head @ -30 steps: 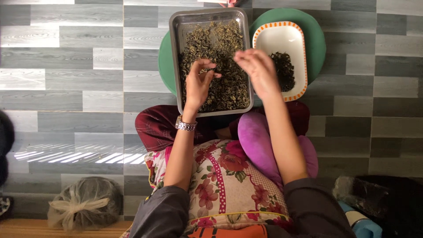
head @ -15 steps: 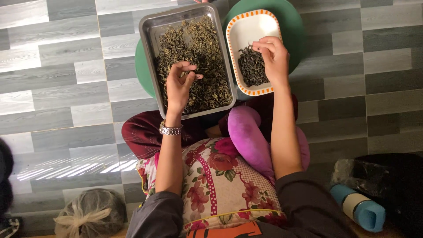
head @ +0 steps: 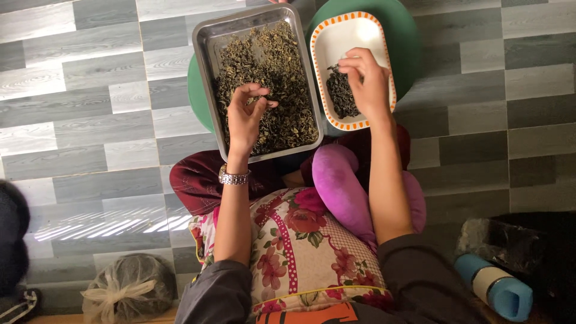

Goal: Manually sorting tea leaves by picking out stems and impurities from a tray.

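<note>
A rectangular metal tray [head: 207,48] filled with dark dried leaves [head: 282,78] rests on a round green stool top [head: 408,42]. Beside it on the right lies a white dish with an orange dotted rim [head: 351,36], holding a small pile of the leaves [head: 341,96]. My left hand [head: 246,117], a metal watch on its wrist, hovers over the tray with fingertips pinched on a few leaves. My right hand [head: 366,81] is over the white dish, fingers curled together above the small pile.
A floral cushion [head: 300,252] and a pink pillow [head: 342,186] lie on my lap. A tied mesh bag [head: 129,288] sits on the grey plank floor at lower left. At lower right stand a blue bottle [head: 495,288] and a dark bag [head: 528,240].
My right hand moved from above the metal tray over to the white dish. My left hand stayed over the tray, picking. The view shifted slightly.
</note>
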